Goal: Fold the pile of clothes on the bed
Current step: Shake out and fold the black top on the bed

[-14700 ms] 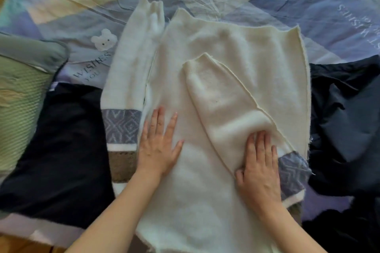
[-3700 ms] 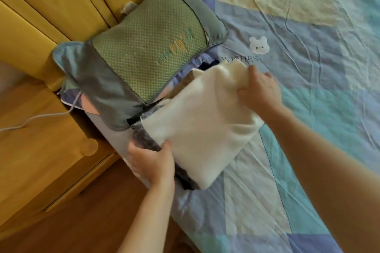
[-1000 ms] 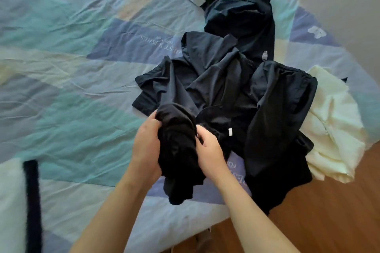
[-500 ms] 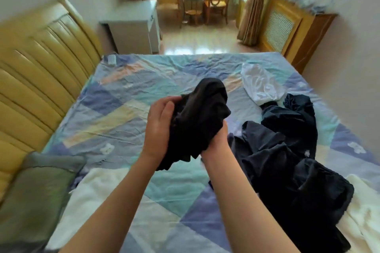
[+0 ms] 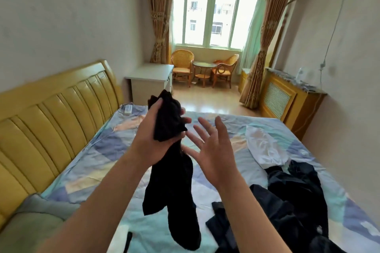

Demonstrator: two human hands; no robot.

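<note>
The left hand [image 5: 151,139] is raised above the bed [image 5: 115,162], its grip closed tight round the bunched top of a black garment [image 5: 174,170]; the cloth pokes out above the fist and the rest hangs down in two long dark lengths, clear of the sheet, ending low between the two forearms; the right hand [image 5: 211,154] is just beside it, palm turned toward the cloth, fingers [image 5: 221,127] spread wide and holding nothing, apart from the garment as far as can be told; the sheet is a patchwork of blue, teal, lilac and pale yellow, creased; on the right side of the bed lies a heap of dark clothes [image 5: 292,197], crumpled and unfolded, and just beyond it a white garment [image 5: 265,148] lies loosely on the sheet; a grey-green pillow [image 5: 30,222] sits at the lower left against the yellow padded headboard [image 5: 47,125]; a small white object, too blurred to name, rests on the sheet near the far end of the headboard; past the bed stands a white desk [image 5: 150,80], then two wicker chairs [image 5: 183,65] about a small round table under a window [image 5: 213,20] framed by tan curtains [image 5: 159,12]; a wooden radiator cover [image 5: 287,96] runs along the right wall
</note>
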